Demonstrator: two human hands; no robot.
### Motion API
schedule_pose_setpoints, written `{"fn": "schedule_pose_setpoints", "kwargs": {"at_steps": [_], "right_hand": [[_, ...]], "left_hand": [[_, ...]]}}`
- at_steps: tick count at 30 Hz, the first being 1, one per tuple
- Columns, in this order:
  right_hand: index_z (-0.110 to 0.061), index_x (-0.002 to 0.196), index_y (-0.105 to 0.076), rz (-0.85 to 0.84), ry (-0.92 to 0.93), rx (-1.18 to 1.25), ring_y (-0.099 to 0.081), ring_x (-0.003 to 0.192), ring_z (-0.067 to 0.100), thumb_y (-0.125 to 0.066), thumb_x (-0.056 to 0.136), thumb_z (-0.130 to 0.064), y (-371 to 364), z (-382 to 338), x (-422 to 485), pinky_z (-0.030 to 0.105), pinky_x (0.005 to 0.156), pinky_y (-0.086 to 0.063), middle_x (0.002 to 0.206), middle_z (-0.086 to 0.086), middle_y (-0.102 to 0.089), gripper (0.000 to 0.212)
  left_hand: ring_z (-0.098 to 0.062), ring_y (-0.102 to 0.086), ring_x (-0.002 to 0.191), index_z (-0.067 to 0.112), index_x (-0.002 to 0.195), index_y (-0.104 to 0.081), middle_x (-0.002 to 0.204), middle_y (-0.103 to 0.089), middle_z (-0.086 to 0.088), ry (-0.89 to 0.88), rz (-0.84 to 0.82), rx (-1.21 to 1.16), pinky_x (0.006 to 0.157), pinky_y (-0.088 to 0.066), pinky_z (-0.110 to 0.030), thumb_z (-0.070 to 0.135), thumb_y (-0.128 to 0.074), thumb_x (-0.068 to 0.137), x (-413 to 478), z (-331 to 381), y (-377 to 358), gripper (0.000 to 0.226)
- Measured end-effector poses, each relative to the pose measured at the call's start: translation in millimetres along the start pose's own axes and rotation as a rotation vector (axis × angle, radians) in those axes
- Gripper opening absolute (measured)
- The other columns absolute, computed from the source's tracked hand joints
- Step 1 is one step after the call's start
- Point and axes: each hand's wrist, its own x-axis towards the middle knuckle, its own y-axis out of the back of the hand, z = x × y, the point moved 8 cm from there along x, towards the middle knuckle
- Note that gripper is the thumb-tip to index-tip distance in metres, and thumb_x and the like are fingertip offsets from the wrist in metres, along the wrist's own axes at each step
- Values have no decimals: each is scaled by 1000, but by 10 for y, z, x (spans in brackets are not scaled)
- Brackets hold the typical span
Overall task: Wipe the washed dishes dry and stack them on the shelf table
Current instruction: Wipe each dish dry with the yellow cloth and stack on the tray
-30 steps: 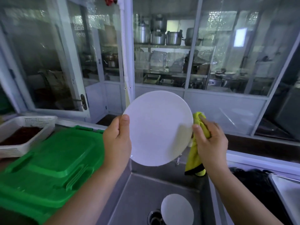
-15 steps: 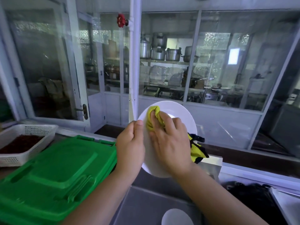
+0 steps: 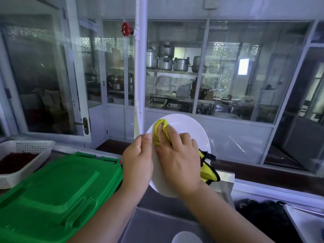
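A: Where is the plate (image 3: 190,128)?

B: Up in the air above the sink (image 3: 154,225). It is held nearly on edge, with its face turned to the person, in front of the glass wall.

A: Which of the hands has it?

B: The left hand (image 3: 138,160) grips its left rim — thumb on the front face, the other fingers hidden behind.

A: And the right hand?

B: The right hand (image 3: 177,155) lies across the face of the plate and presses a yellow cloth (image 3: 160,130) against it. Its fingers curl over the bunched cloth near the plate's upper left. A loose end with a dark border hangs out beside the wrist on the right.

A: Is anything in the sink?

B: An other plate (image 3: 186,238), also white, sits at the bottom edge of the view. Only its top part shows, well below the held one.

A: What is beside the sink?

B: On the left, green plastic lids (image 3: 57,190) are stacked on the desk (image 3: 56,152), just beside the left forearm. Farther left stands a white basket (image 3: 26,146) with holes in its walls and something dark red inside. Right of the sink lies a dark heap (image 3: 263,213) — I cannot tell what it is.

A: And behind?

B: A white pipe (image 3: 139,67) runs up just behind the plate, with a red valve wheel (image 3: 125,29) high on it. Through the glass, steel pots (image 3: 168,61) stand on a shelf.
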Motion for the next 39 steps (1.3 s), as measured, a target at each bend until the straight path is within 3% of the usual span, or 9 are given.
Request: {"fn": "schedule_pose_setpoints", "kwargs": {"at_steps": [6, 9, 15, 17, 19, 25, 28, 32, 39], "right_hand": [[-9, 131, -58, -57, -253, -61, -48, 73, 32, -43, 91, -35, -121, 725, -50, 38, 61, -46, 119, 9, -59, 50], [-8, 131, -58, -49, -286, -64, -49, 74, 31, -43, 91, -33, -131, 652, -111, 37, 62, -44, 119, 9, -59, 49], [-19, 127, -58, -14, 71, 94, -50, 67, 28, -54, 89, -27, -22, -76, -291, 37, 53, -44, 122, -2, -55, 39], [-20, 128, -55, -28, 120, 120, -51, 67, 28, -53, 91, -30, -22, 17, -324, 37, 54, -46, 123, -3, -51, 39], [-18, 129, -58, -64, 39, 91, -52, 69, 30, -51, 91, -31, -76, 335, -284, 39, 57, -48, 120, -1, -55, 41], [-10, 124, -64, -95, -161, -47, -53, 72, 31, -45, 90, -32, -74, 833, -271, 39, 62, -50, 112, 8, -62, 44], [-11, 124, -64, -97, -135, 77, -53, 71, 30, -48, 89, -31, -40, 487, -353, 38, 58, -49, 113, 6, -63, 44], [-15, 123, -65, -71, 14, 248, -49, 66, 27, -58, 88, -23, 56, 74, -520, 34, 54, -46, 115, 2, -63, 37], [-13, 126, -63, -141, -64, 115, -51, 70, 30, -47, 96, -30, -35, 878, -499, 40, 60, -51, 114, 4, -63, 39]], "left_hand": [[-17, -42, 63, -5, 82, -53, 77, -53, -28, -18, 3, -3, 60, -35, -33, 39, -47, 98, 23, 21, 93, 47], [-18, -44, 63, -4, 81, -53, 76, -55, -27, -28, 15, 4, 61, -36, -35, 45, -44, 92, 19, 52, 69, 51], [-15, -41, 58, 18, 60, -45, 54, -43, 3, 14, 53, 6, 63, -35, -35, 29, -46, 99, 130, 64, 38, 41], [-16, -42, 59, 12, 64, -48, 58, -46, -6, 14, 32, 3, 63, -37, -35, 30, -46, 100, 136, 40, 30, 40], [-18, -46, 65, -2, 77, -52, 75, -55, -24, 18, 20, -12, 65, -39, -35, 31, -46, 100, 128, 18, 40, 41], [-17, -48, 65, -4, 83, -55, 80, -59, -24, 10, 18, -40, 61, -37, -31, 32, -46, 100, 123, 76, 32, 41], [-20, -46, 65, 2, 78, -53, 77, -56, -25, -10, 63, -39, 63, -39, -38, 34, -44, 100, 142, 87, -5, 40], [-16, -37, 59, 11, 65, -42, 59, -41, -4, -22, 56, -35, 60, -35, -35, 32, -44, 100, 160, 97, -68, 41], [-17, -48, 64, 3, 78, -56, 72, -59, -13, -6, 24, -35, 62, -38, -32, 33, -45, 100, 163, 70, -17, 39]]}}
